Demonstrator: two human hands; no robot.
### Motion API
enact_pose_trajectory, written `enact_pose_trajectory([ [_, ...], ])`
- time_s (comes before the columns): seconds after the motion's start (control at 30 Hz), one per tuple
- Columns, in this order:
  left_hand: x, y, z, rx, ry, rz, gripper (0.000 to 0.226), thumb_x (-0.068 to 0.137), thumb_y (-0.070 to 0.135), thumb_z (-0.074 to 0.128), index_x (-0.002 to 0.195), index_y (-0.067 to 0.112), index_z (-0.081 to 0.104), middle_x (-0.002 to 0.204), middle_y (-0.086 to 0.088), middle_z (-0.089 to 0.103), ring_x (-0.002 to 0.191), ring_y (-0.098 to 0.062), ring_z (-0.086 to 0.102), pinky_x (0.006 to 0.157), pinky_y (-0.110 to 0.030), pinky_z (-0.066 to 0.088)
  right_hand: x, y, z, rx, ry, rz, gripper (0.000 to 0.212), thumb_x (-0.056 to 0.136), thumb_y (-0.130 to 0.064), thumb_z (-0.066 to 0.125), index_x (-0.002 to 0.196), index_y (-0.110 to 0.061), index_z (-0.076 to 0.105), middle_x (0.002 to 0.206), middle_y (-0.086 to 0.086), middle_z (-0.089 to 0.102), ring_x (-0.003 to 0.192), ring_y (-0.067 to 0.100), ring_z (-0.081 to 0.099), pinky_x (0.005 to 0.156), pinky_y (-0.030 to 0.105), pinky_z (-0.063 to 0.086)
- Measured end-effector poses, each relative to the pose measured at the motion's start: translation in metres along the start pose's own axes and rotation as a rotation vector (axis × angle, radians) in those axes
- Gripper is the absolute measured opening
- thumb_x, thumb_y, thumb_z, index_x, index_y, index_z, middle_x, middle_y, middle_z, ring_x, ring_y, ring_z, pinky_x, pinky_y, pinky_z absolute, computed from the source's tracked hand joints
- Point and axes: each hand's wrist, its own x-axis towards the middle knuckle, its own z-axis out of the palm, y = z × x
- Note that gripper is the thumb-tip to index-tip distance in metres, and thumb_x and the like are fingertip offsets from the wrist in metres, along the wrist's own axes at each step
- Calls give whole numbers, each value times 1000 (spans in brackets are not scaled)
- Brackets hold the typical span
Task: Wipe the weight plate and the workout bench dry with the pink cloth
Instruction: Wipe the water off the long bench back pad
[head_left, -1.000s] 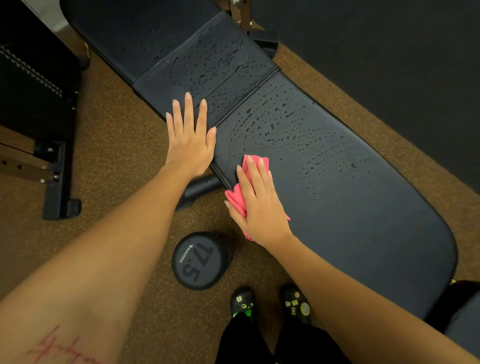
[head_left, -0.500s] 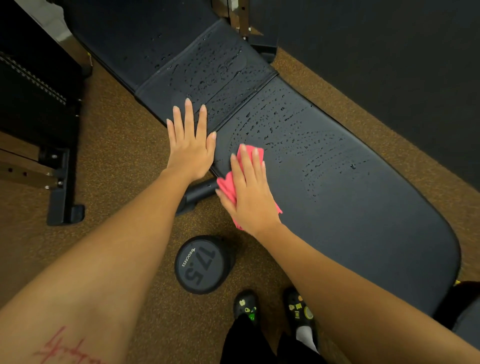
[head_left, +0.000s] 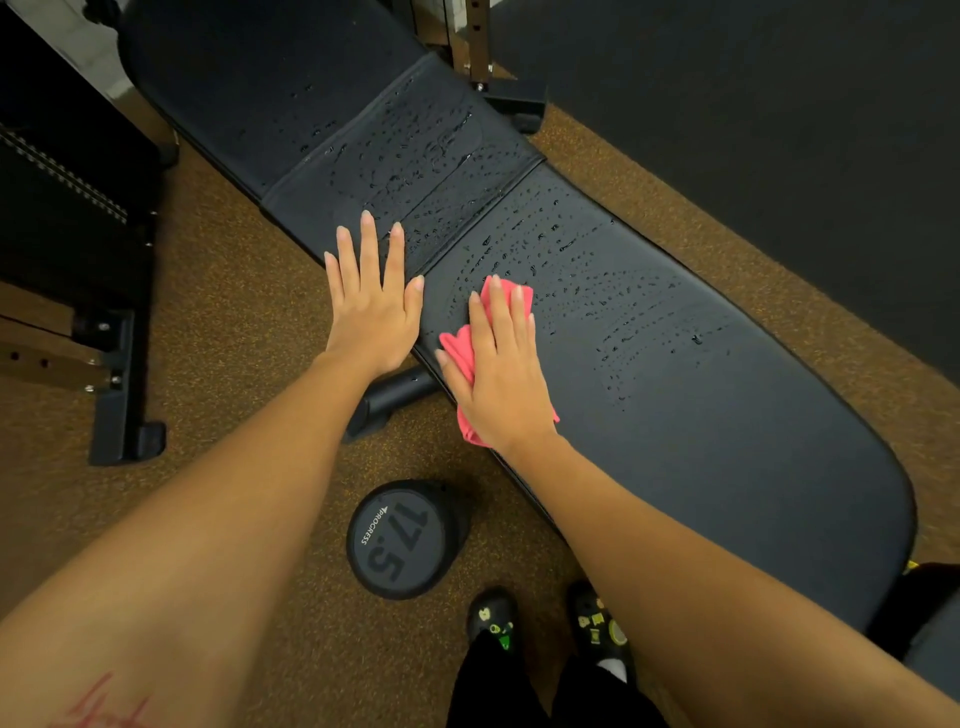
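The black workout bench (head_left: 701, 415) runs diagonally from upper left to lower right, with water drops over its middle pads. My right hand (head_left: 501, 374) presses the pink cloth (head_left: 460, 351) flat on the long pad near its near edge; most of the cloth is hidden under the palm. My left hand (head_left: 371, 306) rests flat, fingers apart, on the bench's near edge beside the seam between pads. A round black weight marked 17.5 (head_left: 402, 538) stands on the floor below the bench, between my arms.
Brown speckled floor (head_left: 234, 322) surrounds the bench. A black rack foot (head_left: 122, 395) and frame stand at left. A dark mat (head_left: 779, 104) covers the upper right. A metal post base (head_left: 511, 106) sits behind the bench. My shoes (head_left: 545, 623) are at the bottom.
My right hand slid the pink cloth forward along the pad, away from me, toward the water drops. My left hand stayed planted on the bench edge.
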Motion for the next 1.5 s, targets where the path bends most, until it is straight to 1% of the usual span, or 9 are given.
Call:
enact_pose_trajectory([
  [0.3, -1, 1, -2, -7, -1, 5, 58, 101, 33, 25, 149, 11, 1, 156, -17, -9, 141, -39, -13, 112, -49, -11, -52, 20, -3, -53, -20, -106, 61, 97, -41, 39, 144, -2, 31, 154, 16, 21, 145, 30, 9, 118, 42, 11],
  [0.53, -3, 4, -4, -27, -15, -37, 59, 101, 35, 21, 148, 10, -4, 156, -12, -14, 141, -35, -18, 112, -45, -14, -33, 30, -15, 131, 36, 73, 56, 99, -37, 32, 142, -1, 33, 155, 11, 22, 145, 26, 8, 118, 38, 11],
  [0.67, -4, 16, -11, -83, 40, -73, 59, 101, 31, 24, 148, 8, -2, 157, -10, -11, 142, -31, -15, 114, -43, -12, -29, 40, -39, 405, 78, 171, 56, 99, -38, 37, 145, -6, 31, 155, -2, 18, 145, 9, 4, 114, 12, 4],
  [0.73, -1, 29, -14, -106, 68, -46, 58, 101, 29, 26, 149, 8, 1, 157, -10, -8, 143, -29, -12, 114, -40, -12, -27, 42, -49, 440, 118, 181, 56, 98, -35, 38, 146, -8, 29, 155, -7, 15, 145, 6, 4, 111, 7, 2],
  [0.93, 21, 66, -7, -14, 75, 149, 60, 95, 33, 17, 148, 6, 15, 157, -12, 10, 144, -33, 7, 115, -42, 1, -9, 49, -44, 287, 60, 113, 68, 97, -52, 23, 147, -7, 20, 156, -3, 4, 145, 9, -7, 116, 18, -1],
  [1.0, 26, 68, 1, 30, 65, 167, 59, 94, 33, 19, 147, 6, 20, 155, -14, 17, 142, -35, 15, 114, -45, 8, -5, 53, -34, 64, 30, 40, 70, 97, -52, 15, 145, -3, 25, 156, 5, 11, 144, 14, -6, 118, 33, 5],
  [1.07, 28, 66, 8, 77, 66, 174, 57, 95, 31, 22, 145, 4, 26, 153, -16, 24, 140, -37, 23, 112, -48, 15, 2, 57, -29, -61, 24, 25, 64, 99, -47, 19, 143, -1, 29, 154, 13, 22, 143, 19, 3, 116, 41, 8],
  [1.3, 28, 64, 14, 129, 97, 179, 56, 95, 31, 25, 144, 5, 29, 152, -14, 28, 139, -34, 26, 113, -46, 18, 48, 69, -36, -134, 27, 58, 67, 97, -46, 23, 142, 2, 31, 152, 18, 26, 143, 31, 16, 115, 43, 11],
  [1.5, 27, 64, 14, 115, 93, 172, 57, 95, 32, 23, 145, 6, 26, 153, -12, 25, 140, -32, 24, 114, -45, 16, 14, 63, -30, -108, 14, 95, 67, 98, -49, 25, 145, -2, 25, 155, 13, 19, 145, 26, 8, 118, 41, 7],
])
